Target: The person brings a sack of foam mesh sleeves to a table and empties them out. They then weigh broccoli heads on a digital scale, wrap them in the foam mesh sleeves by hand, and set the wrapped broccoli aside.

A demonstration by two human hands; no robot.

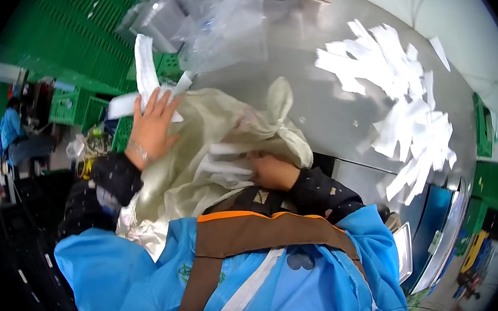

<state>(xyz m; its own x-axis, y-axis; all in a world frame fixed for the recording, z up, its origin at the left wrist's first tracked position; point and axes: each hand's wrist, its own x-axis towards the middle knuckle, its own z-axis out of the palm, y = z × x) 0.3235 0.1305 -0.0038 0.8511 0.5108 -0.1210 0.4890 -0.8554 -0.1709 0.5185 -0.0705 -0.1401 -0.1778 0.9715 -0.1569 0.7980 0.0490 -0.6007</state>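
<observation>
A pale, translucent woven sack (pixel 204 115) lies on the metal table in front of my body, with a knotted corner (pixel 282 108) sticking up. My left hand (pixel 153 128) rests with fingers spread at the sack's left edge, over several white strips (pixel 145 64) that poke out past the fingertips. Inside the sack's mouth, close to my body, my right hand (pixel 274 170) is curled at the end of some white strips (pixel 226 166). Its fingertips are partly hidden and a little blurred.
A loose heap of white strips (pixel 397 83) covers the right of the metal table (pixel 305 50). Clear plastic bags (pixel 220 27) lie at the back. Green crates (pixel 67 44) stand at the left, where a person in blue (pixel 12 126) is farther off.
</observation>
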